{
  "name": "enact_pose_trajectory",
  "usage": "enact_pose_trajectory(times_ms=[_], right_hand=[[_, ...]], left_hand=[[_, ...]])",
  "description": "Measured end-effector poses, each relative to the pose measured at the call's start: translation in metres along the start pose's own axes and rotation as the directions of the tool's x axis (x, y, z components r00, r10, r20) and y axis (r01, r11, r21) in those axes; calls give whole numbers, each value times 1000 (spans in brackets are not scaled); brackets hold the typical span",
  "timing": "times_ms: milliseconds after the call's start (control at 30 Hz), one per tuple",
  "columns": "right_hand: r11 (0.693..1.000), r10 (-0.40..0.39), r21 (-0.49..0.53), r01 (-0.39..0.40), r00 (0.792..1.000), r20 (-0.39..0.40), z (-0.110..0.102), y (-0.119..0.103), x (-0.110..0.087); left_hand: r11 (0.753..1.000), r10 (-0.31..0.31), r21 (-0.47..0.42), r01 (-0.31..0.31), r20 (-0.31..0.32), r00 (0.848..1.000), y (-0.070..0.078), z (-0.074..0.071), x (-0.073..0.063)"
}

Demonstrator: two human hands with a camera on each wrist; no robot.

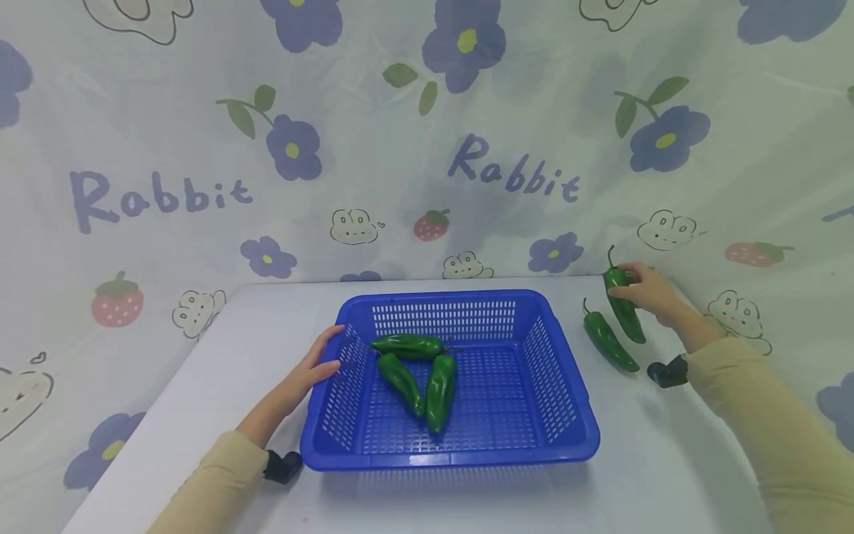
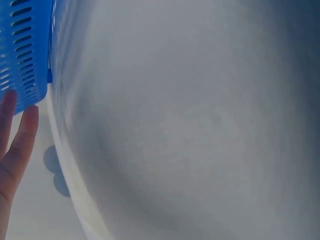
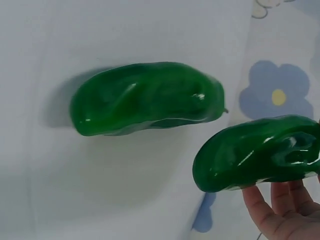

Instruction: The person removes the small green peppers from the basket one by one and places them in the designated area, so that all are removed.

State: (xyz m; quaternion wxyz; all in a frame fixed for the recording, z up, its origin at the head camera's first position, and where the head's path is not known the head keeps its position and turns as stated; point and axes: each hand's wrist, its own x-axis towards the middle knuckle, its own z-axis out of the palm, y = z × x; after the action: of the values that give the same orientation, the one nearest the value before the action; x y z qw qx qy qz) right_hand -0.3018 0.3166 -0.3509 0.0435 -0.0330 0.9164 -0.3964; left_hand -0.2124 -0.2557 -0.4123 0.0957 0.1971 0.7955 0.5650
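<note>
At the back right, my right hand [image 1: 650, 289] grips a green chili pepper [image 1: 625, 304] between thumb and fingers, its stem pointing up and away. In the right wrist view, the fingers lie along the held pepper's side [image 3: 255, 155]. Another green pepper [image 1: 608, 341] lies on the table just left of it. On the left, my left hand [image 1: 313, 367] rests against the left rim of a blue plastic basket [image 1: 454, 460], its fingers fairly straight. Inside the basket are three green peppers, one lying crosswise [image 1: 408, 346] behind a slanted one [image 1: 400, 384] and a lengthwise one [image 1: 440, 393].
The basket stands on a white table [image 1: 233, 356] and has slotted walls. Behind the table hangs a pale curtain [image 1: 373, 148] printed with flowers, rabbits and strawberries. Black wrist devices sit beneath the left sleeve [image 1: 283, 467] and the right sleeve [image 1: 667, 372].
</note>
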Motion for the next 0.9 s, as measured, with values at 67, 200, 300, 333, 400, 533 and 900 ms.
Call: enact_pose_trajectory(times_ms=[67,200,300,333,400,533,900], right_hand=[[1000,2,2,-2,1000,-15,2,5,1],[1000,15,1,-15,1000,-24,7,15,1],[1000,24,-4,-24,1000,-18,11,21,2],[1000,27,-8,-27,999,-16,12,23,2],[999,36,-22,-36,999,-16,15,27,2],[998,53,-37,-54,998,-28,21,35,1],[993,112,-45,-114,993,-34,36,49,1]], left_hand=[[1000,4,-2,-4,-2,1000,0,0,1],[1000,8,-6,-8,0,1000,0,-1,1],[1000,1,-3,-1,0,1000,0,-1,1],[1000,-4,-5,4,-1,1000,0,-1,1],[1000,-10,-3,10,-4,1000,0,-1,1],[1000,-16,1,16,-10,1000,0,0,1],[1000,8,-5,-8,-3,1000,-1,0,1]])
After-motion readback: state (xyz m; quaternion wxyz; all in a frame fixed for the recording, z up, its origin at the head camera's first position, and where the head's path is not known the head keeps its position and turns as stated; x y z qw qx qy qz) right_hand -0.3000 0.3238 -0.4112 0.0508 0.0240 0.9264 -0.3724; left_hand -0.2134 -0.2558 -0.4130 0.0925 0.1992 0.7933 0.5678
